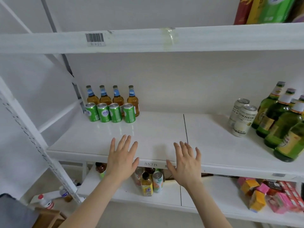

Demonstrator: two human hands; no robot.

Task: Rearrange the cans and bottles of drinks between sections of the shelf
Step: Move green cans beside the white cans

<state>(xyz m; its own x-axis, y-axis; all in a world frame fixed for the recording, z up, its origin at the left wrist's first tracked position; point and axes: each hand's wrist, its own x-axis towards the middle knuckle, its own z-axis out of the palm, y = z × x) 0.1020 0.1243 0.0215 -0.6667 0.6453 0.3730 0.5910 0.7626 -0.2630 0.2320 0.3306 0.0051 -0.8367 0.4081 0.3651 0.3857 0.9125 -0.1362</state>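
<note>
Hands hold nothing: left hand (pixel 120 159) and right hand (pixel 186 163) lie flat, fingers spread, at the shelf (pixel 156 125) front edge. Green cans (pixel 110 112) and amber bottles (pixel 111 97) stand at ten o'clock, white cans (pixel 243 116) and green bottles (pixel 279 122) at three o'clock. Nothing seems in transit; progress is unclear.

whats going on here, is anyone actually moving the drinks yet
A person stands at the shelving with both hands open and empty. The left hand and right hand are spread over the front edge of the middle shelf. Nothing is being held right now. Four green cans stand in a row in front of four amber bottles at the back left. Two white cans and several green bottles stand on the right.
</note>
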